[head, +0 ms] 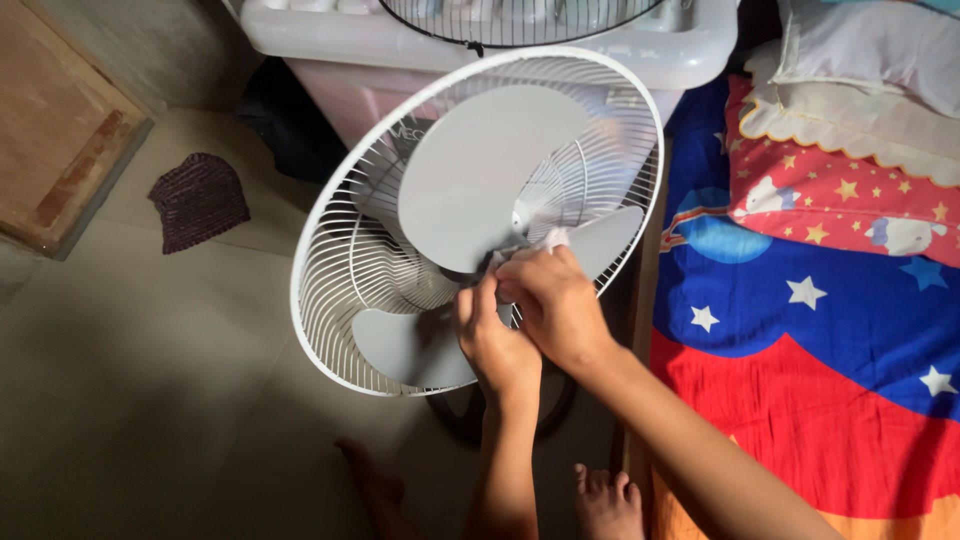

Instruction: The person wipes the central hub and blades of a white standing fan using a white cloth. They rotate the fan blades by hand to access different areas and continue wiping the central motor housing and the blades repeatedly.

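The fan, front grille off, has both hands pinched together at its hub: left hand, right hand pressing a white cloth. Wiping appears underway; next calls for steadying a grey blade.

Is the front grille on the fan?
No: the grey blades sit exposed inside the white rear guard, with both hands at the hub.

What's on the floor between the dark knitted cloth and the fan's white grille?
In the head view, only bare beige floor lies between the dark knitted cloth and the white grille.
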